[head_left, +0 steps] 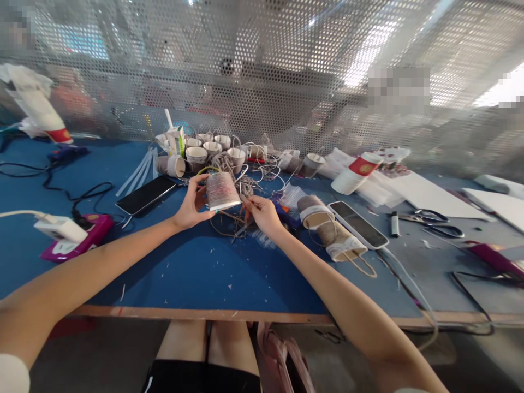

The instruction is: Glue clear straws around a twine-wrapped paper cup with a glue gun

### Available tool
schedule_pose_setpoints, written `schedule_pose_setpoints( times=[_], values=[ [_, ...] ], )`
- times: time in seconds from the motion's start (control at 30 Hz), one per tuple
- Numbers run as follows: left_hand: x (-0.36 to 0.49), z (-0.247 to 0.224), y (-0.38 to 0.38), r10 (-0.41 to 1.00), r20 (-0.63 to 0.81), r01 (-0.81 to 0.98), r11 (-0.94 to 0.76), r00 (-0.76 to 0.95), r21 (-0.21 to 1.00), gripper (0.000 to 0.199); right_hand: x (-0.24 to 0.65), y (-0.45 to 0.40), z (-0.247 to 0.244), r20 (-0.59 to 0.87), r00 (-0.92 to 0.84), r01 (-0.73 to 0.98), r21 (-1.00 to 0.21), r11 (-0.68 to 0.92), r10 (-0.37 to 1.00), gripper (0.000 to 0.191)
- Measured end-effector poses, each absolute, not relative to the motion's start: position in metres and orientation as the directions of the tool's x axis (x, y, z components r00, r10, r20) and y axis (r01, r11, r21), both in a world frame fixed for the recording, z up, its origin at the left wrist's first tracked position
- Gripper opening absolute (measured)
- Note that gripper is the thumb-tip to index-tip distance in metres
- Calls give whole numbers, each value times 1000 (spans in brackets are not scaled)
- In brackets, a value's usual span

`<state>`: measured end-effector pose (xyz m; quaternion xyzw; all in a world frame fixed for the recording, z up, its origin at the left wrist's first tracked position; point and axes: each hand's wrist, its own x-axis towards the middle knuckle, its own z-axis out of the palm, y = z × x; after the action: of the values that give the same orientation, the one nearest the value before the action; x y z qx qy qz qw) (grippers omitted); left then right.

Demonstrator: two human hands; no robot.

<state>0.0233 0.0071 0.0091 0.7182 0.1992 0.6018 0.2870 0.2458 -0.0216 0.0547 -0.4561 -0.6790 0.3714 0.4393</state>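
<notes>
My left hand (193, 203) is wrapped round the side of a paper cup (223, 191) covered with windings of grey and reddish cord. The cup is held tilted above the blue table, its white rim towards me. Close to the cup's right side, my right hand (262, 212) pinches with thumb and forefinger; what lies between them looks like cord but is too small to be sure of. Behind the cup is a tangled heap of grey cord (224, 162). Loose brown strands (231, 225) hang or lie under my hands.
Several cord-wrapped cups (196, 155) stand at the back. A black phone (146, 195) lies left, a white-edged phone (358, 224) right, beside wrapped cups (339, 240). Scissors (434, 218) and white stacked cups (347, 180) are further right. A purple power strip (98, 226) sits left. Perforated metal stands behind.
</notes>
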Motion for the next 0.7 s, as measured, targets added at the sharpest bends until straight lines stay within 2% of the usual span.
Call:
schedule_pose_setpoints(
  times=[0.17, 0.33, 0.4, 0.53, 0.7],
  values=[
    [23, 9, 7, 625, 749, -103, -748, 222, 655, 77, 243, -26, 55, 248, -224, 339, -887, 314, 942, 44],
    [18, 7, 11, 636, 734, -122, -730, 240, 673, 79, 257, -18, 55, 207, -236, 138, -960, 244, 949, 37],
    [18, 7, 13, 643, 706, -139, -702, 296, 698, 83, 268, -12, 55, 261, -305, 79, -951, 297, 916, 53],
    [18, 9, 15, 638, 658, -193, -643, 401, 741, 88, 280, -10, 56, 367, -512, 115, -867, 485, 777, 87],
    [19, 12, 11, 618, 621, -199, -613, 482, 765, 88, 267, -24, 60, 386, -578, 175, -802, 572, 719, 105]
  ],
)
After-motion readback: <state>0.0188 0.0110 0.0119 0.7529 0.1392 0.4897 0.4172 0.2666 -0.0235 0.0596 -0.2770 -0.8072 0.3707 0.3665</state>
